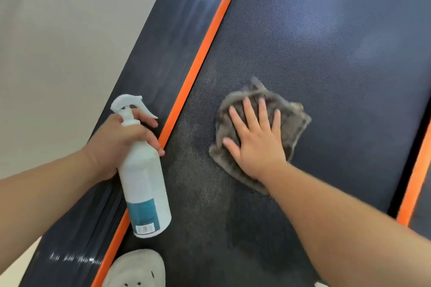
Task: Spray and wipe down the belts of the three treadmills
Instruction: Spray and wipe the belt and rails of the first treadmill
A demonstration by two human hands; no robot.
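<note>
Wiping was under way on one treadmill belt (326,42): the right hand (254,142) lay flat, fingers straight and spread, pressing a grey cloth (293,123) onto the textured surface about midway across its width. The left hand (116,144) was curled round the neck of a white spray bottle (144,182), one finger reaching out below the trigger, and held it tilted over the orange strip (203,53) and ribbed side rail (163,42) at the belt's left edge. A darker, mottled patch (210,193) ran from beside the cloth toward a white shoe (137,268). It looked like sprayed liquid, so this stretch seemed already sprayed and its wiping begun. The belt beyond the cloth showed no such patch and probably remained to be done. Only this treadmill was in view, so whether the other two belts had been cleaned could not be told.
</note>
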